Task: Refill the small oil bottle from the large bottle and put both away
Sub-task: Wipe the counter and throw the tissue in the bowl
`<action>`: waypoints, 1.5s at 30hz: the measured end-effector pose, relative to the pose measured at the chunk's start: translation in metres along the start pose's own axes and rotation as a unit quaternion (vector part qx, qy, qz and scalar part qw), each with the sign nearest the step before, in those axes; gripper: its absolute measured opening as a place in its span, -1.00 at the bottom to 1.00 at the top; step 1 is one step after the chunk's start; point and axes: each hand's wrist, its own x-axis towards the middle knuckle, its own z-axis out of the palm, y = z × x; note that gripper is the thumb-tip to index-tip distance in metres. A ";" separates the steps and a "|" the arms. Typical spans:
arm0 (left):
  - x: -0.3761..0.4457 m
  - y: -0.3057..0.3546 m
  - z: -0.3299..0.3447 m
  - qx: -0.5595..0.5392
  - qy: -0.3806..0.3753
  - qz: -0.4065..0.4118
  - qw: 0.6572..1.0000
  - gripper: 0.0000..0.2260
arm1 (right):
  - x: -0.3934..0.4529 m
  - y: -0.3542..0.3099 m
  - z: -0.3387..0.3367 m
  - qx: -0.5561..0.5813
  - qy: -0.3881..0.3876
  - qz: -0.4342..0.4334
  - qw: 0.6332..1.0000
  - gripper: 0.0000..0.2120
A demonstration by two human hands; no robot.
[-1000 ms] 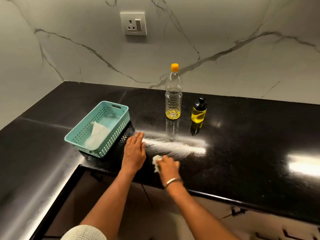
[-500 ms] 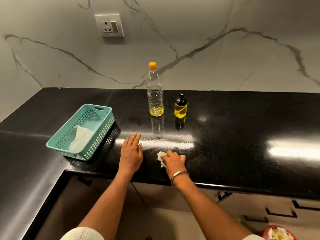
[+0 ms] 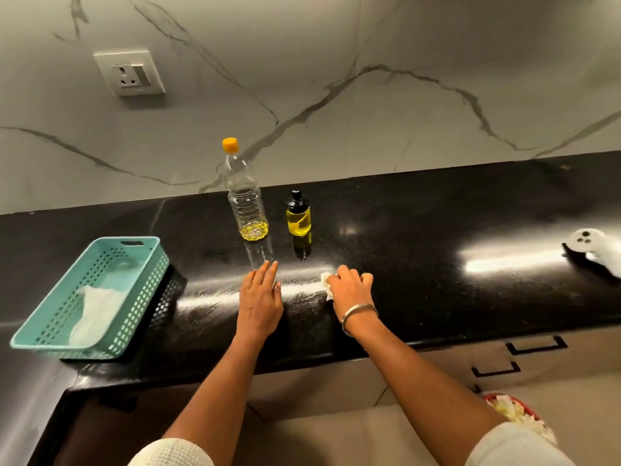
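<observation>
You see dim, warm indoor light. Overhead glare streaks the glossy black tabletop [image 3: 420,264] just beyond your fingers [image 3: 268,269] and flares brighter well to their right. Wide-angle distortion bends the wall [image 3: 403,62] edges; focus softens toward the corners.

Two bottles [image 3: 247,196] [image 3: 298,215] — one basket [image 3: 90,297] — perhaps two tissues [image 3: 90,311] [image 3: 326,284].

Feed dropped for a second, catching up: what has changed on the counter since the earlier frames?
The right hand, still gripping the white tissue, slid rightward along the counter, away from the left hand, which stayed flat. The large bottle, small bottle and basket have not moved. Nothing picked up or released.
</observation>
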 end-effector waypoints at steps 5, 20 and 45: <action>0.021 0.046 0.022 -0.013 -0.038 0.058 0.998 -0.58 | 0.002 0.030 -0.013 0.071 0.043 0.025 0.996 -0.74; 0.006 0.243 0.096 -0.098 -0.153 0.252 0.950 -0.57 | -0.103 0.195 -0.059 0.015 0.112 0.258 0.959 -0.72; -0.108 0.442 0.210 -0.132 -0.271 0.413 0.860 -0.57 | -0.322 0.405 -0.014 0.170 0.065 0.516 0.837 -0.81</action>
